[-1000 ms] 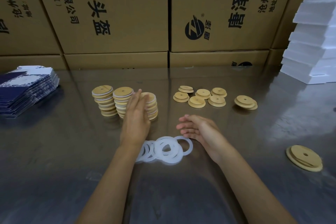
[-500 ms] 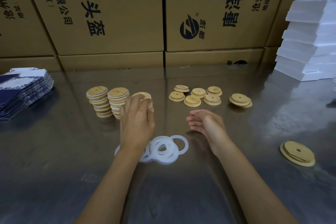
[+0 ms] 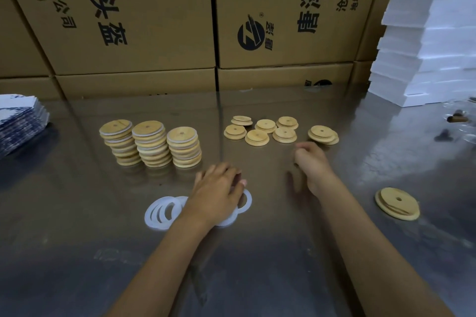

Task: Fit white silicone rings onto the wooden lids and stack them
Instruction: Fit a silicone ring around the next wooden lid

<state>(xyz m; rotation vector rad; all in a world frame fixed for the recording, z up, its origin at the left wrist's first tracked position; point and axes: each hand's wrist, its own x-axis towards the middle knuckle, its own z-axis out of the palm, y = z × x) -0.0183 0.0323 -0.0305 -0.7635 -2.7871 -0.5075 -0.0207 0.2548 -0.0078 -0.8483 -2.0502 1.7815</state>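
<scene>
Nearest to the camera, two bare forearms are seen reaching out over a shiny grey tabletop point(image 3: 77, 213). The left hand point(image 3: 216, 194) is laid palm-down on a loose pile of white silicone rings point(image 3: 164, 211), fingers spread and flat; whether a ring is actually pinched underneath can't be told, since the palm covers that part. A few rings are fanned out to the left of the wrist and one is poking out on the right side of the hand.

The right hand point(image 3: 313, 162) is held a bit farther out and to the right, fingers curled in loosely, nothing visibly gripped in it, and it's a little blurred. Off to the near right, well apart from everything else, a single big wooden lid point(image 3: 397, 203) is lying flat.

Farther back on the left, three stacks of ringed lids point(image 3: 150, 143) are lined up side by side, white edges showing between the wood layers. To the right of those, a scatter of bare wooden lids point(image 3: 268, 130) is spread flat, mostly single, a couple doubled up, with a small pile point(image 3: 323, 134) just beyond the right hand's fingertips.

At the far left edge a pile of blue-and-white printed sheets point(image 3: 20, 121) is sitting, at the far right a tower of white foam slabs point(image 3: 427, 41), and the whole back is walled off by cardboard boxes point(image 3: 154, 20) with black printed lettering.
</scene>
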